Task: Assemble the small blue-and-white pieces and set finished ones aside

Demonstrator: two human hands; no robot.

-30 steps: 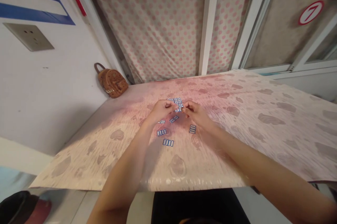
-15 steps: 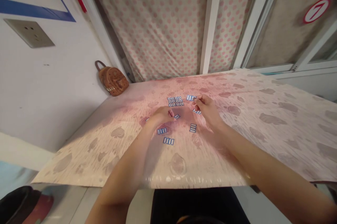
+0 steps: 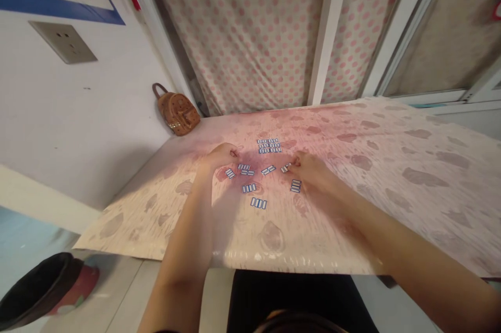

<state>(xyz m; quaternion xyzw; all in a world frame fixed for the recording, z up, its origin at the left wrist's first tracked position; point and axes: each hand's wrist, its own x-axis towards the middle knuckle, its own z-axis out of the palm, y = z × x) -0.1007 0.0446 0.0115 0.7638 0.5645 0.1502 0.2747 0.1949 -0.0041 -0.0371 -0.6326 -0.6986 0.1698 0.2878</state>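
Observation:
My right hand (image 3: 310, 167) is low over the table with its fingers closed at a small blue-and-white striped piece (image 3: 285, 168). Just below that hand lies another striped piece (image 3: 296, 186). My left hand (image 3: 221, 155) has its fingers curled together, and whatever may be in them is hidden. Close to it are a tilted piece (image 3: 229, 173) and two pieces, one (image 3: 247, 173) just below the other (image 3: 243, 166). Between the hands rests a slanted piece (image 3: 268, 170). Similar pieces form a neat block (image 3: 270, 146) farther back.
Two more striped pieces (image 3: 259, 203) lie nearer me on the patterned tablecloth (image 3: 274, 236). A small brown backpack-shaped bag (image 3: 179, 113) leans at the wall by the table's back left corner. On the floor at left stands a dark-lined bin (image 3: 50, 291).
My right hand has come nearer me, and the striped piece right of the block has left its spot. My left hand has drawn left, uncovering pieces. The view has shifted slightly.

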